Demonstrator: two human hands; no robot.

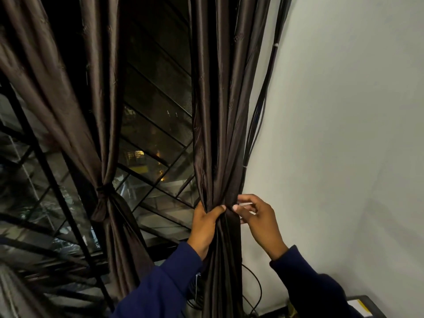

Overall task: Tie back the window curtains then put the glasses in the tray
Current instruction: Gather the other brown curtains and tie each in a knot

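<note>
Far left: a dark brown satin curtain panel (75, 92) hangs already gathered, cinched by a knotted band of matching fabric (104, 188). Behind it, a window with a black diagonal metal grille (156, 125); night outside, a few lit spots.

Centre-right: a second dark brown satin curtain panel (218, 111), next to the white wall (344, 111). Long axis runs vertical, top of frame to bottom. Not yet tied.

Left hand (205, 222), blue sleeve, grips this panel at the gathered waist; fingers wrapped round the bunched folds from the left side, thumb across the front. Clamped on cloth.

Right hand (254, 213) sits just right of the bundle, between cloth and wall. Fingers apart and lightly curled, tips touching or nearly touching the right edge of the gathered fabric; whether they pinch anything I cannot tell. No separate tie-back band is visible here.

Key relation: bundle lies immediately left of the right fingertips, at the same height as the left grip. Left hand holds; right hand is the free one, nearer the wall side.

Black cables (259, 115) run down the wall edge behind the panel. Glasses and tray are not in view.
</note>
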